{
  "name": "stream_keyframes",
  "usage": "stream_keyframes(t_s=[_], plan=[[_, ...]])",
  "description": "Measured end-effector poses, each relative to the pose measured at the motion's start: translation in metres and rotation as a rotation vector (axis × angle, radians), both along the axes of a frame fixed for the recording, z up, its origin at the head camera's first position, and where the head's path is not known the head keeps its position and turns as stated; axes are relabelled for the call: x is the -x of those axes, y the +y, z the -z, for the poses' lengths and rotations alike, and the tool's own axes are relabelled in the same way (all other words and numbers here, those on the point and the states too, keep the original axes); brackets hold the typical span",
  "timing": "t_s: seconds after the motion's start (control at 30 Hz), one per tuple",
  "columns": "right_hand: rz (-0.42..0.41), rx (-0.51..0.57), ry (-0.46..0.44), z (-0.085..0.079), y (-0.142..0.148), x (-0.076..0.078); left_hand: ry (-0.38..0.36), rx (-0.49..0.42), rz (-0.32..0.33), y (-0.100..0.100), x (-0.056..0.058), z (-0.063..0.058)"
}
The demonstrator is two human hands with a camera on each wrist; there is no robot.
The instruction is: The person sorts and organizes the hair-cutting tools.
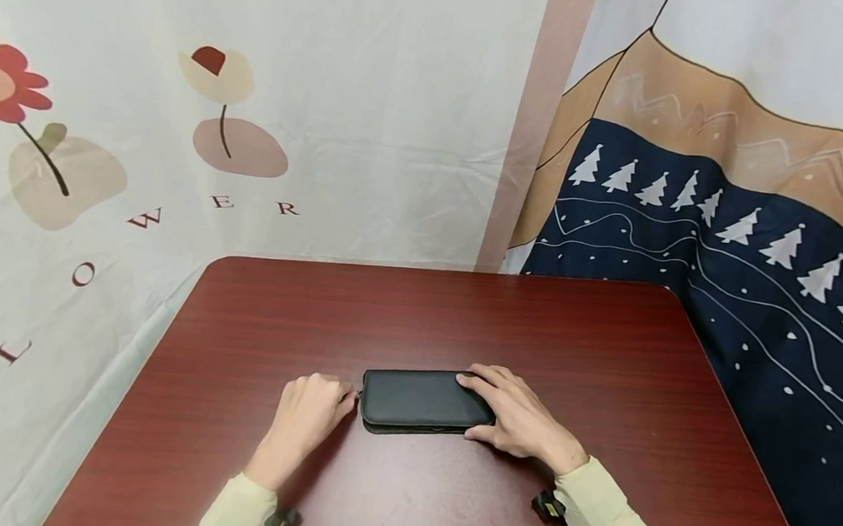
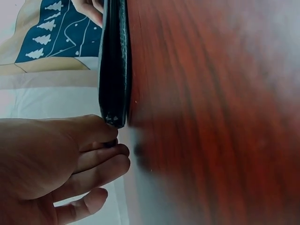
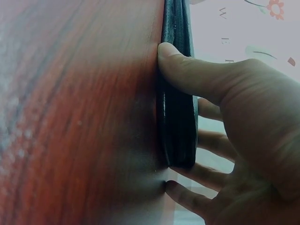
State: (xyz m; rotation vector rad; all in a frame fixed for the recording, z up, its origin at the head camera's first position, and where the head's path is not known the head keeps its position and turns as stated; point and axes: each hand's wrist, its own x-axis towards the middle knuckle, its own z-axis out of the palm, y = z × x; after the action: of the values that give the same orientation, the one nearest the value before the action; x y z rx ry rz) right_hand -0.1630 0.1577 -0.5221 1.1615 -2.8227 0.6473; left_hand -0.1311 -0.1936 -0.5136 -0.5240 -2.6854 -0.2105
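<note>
A long black zip-around wallet [image 1: 425, 399] lies flat on the table, its long side running left to right. At its left end my left hand [image 1: 310, 412] pinches the small dark zipper pull [image 2: 110, 143] between thumb and fingers, right by the wallet's corner. My right hand [image 1: 528, 418] grips the other end, thumb along the near edge and fingers over the top and far side. Zipper teeth [image 3: 179, 28] show along the near edge beyond the right thumb in the right wrist view. The left wrist view shows the wallet's side [image 2: 112, 70] edge-on.
The reddish-brown wooden table [image 1: 416, 321] has rounded far corners. Behind it hangs a pale curtain [image 1: 405, 111] printed with flowers and letters. To the right, a dark blue cloth [image 1: 763, 318] with white trees hangs along the table's side.
</note>
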Motion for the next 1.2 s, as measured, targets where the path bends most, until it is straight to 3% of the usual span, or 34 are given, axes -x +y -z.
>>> stream_keyframes(t_s=[0.2,0.43,1.2], plan=[[-0.009,0.012,0.016,0.0,-0.001,0.0,0.02,0.013,0.014,-0.002,0.009,0.004],[-0.019,0.016,0.026,0.001,-0.003,0.0,0.028,0.013,-0.013,-0.007,0.015,0.005],[-0.006,-0.017,0.01,0.0,-0.003,-0.002,-0.035,-0.028,-0.02,-0.008,0.02,0.002]])
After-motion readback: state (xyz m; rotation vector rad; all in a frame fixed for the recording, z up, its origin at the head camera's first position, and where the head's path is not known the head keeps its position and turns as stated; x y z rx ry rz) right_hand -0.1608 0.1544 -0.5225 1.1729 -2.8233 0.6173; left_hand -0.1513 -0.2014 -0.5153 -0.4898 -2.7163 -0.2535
